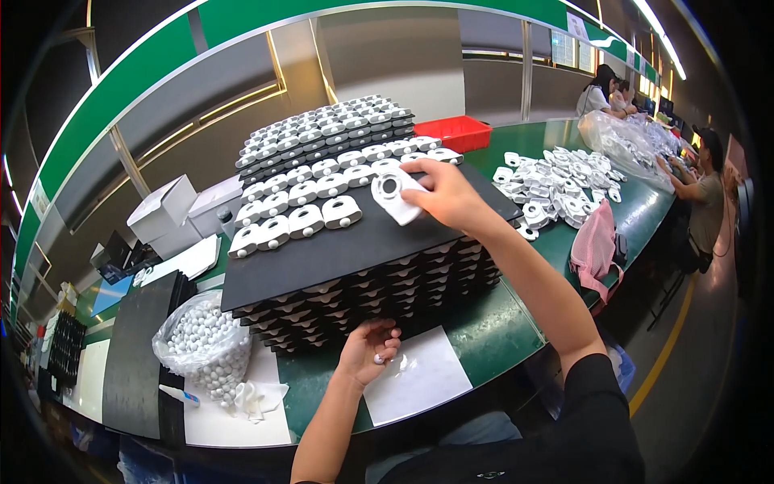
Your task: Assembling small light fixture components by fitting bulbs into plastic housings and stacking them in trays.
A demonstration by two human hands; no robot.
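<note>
My right hand (448, 194) grips a white plastic housing (385, 205) with a round hole, above the top black board (322, 273) of a tall stack. On that board stand rows of similar white housings (305, 221), with small white balls at their fronts. Low in front of the stack, my left hand (368, 352) is curled palm up, and a small shiny white ball (378, 359) shows at its fingers. Beneath it lies a white sheet (415, 377) on the green table.
A clear bag of white balls (205, 339) sits left, beside a glue-like bottle (179, 395) and crumpled tissue (260, 399). To the right are a heap of loose white housings (556, 185) and a pink cloth (593, 250). A red bin (453, 133) stands behind. Other people work far right.
</note>
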